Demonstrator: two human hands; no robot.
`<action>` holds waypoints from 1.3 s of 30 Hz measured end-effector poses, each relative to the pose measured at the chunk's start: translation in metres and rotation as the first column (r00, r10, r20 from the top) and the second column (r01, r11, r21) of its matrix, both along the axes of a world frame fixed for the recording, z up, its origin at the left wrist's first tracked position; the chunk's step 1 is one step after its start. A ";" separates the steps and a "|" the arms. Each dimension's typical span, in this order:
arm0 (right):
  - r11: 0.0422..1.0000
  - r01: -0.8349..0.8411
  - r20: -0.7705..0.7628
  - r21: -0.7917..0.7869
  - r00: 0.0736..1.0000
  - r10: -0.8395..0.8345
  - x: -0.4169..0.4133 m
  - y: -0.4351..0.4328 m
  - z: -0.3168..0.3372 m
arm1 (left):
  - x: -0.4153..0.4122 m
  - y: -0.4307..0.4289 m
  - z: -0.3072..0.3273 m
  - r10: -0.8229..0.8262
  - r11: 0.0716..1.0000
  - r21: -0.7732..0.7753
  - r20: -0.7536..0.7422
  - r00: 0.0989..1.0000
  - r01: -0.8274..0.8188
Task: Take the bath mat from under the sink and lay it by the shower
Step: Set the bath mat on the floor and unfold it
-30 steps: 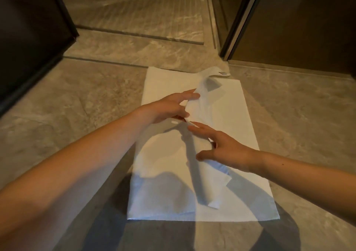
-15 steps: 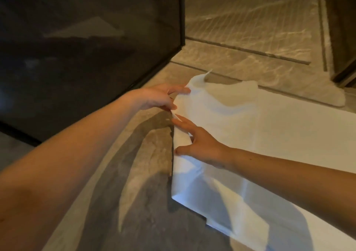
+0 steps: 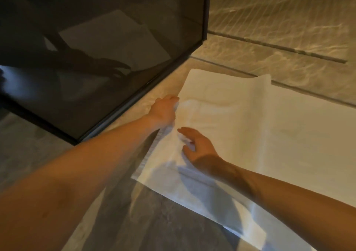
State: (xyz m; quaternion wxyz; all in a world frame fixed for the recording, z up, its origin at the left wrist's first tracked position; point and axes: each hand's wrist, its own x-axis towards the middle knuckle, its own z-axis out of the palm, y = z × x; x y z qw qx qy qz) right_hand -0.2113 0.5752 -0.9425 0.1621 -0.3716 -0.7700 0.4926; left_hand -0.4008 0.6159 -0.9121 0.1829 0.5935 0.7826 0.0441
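The stone-look tiled floor [image 3: 192,229] filled most of the room in front of the person, with the ribbed shower floor [image 3: 289,12] beyond a low sill. To the left stood a dark glass panel [image 3: 96,48] in a black frame, and it mirrored the arms and the pale sheet. The white bath mat [image 3: 269,135] lay spread on the tiles just beside that panel and right along the shower sill, its far edge slightly curled up. The left hand [image 3: 163,111] was at the mat's left edge, fingers curled on the fabric; the blur kept me from telling whether it gripped. The right hand [image 3: 198,146] rested spread and flat on the mat, holding nothing.
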 end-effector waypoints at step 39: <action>0.835 0.188 0.560 0.517 0.663 -0.497 0.266 0.087 -0.049 | 0.043 -0.007 -0.078 -0.467 0.879 0.004 -0.204 0.861 0.478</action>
